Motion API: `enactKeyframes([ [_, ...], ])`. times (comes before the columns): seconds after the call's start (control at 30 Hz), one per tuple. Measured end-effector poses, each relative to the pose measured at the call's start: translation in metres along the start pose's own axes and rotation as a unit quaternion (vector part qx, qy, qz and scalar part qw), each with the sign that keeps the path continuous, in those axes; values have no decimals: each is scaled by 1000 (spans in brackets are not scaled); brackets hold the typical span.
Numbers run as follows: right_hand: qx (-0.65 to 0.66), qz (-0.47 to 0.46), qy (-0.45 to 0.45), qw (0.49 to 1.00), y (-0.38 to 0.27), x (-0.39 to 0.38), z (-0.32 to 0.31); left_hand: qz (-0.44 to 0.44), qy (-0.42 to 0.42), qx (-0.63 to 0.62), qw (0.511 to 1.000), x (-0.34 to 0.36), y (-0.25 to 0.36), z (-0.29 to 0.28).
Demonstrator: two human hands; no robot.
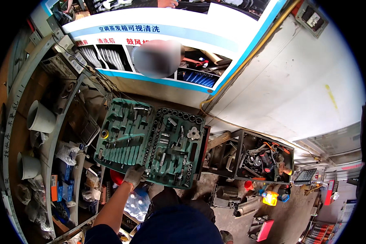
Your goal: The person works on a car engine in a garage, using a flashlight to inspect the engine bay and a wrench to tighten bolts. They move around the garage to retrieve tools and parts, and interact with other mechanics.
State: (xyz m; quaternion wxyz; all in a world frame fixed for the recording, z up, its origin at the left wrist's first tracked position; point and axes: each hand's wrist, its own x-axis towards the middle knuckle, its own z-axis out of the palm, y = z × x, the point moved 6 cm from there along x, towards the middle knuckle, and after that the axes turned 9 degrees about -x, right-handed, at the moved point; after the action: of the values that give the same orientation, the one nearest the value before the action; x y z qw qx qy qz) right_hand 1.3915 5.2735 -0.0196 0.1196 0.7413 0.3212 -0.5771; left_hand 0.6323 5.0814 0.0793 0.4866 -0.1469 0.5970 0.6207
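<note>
My left hand (134, 175), in a grey work glove, reaches to the near edge of a green tool case (123, 165) that lies unfolded in front of me. Its fingers look bunched by a row of small sockets (147, 159); what they hold, if anything, is hidden. Combination wrenches (116, 155) fan out in the left half, beside a yellow-and-black roll (105, 133). Large sockets (180, 115) line the far edge of the right half, and a ratchet (179, 136) lies below them. A greyish shape (227, 236) at the lower edge may be my right hand; its fingers cannot be made out.
On the left, metal shelves (55, 162) carry grey buckets (41, 116), bags and boxes. Right of the case, an open drawer (264, 179) holds loose tools. A yellow container (270, 198) and a pink-red item (265, 230) are on the floor. A poster (183, 24) covers the wall ahead.
</note>
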Motion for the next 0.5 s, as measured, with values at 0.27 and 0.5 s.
enactKeyframes([
  [0.27, -228, -141, 41, 963, -134, -95, 41, 12, 63, -133, 989, -6, -18, 24],
  [0.5, -95, -108, 20, 989, -136, -81, 25, 33, 78, -91, 992, -6, 6, 45],
])
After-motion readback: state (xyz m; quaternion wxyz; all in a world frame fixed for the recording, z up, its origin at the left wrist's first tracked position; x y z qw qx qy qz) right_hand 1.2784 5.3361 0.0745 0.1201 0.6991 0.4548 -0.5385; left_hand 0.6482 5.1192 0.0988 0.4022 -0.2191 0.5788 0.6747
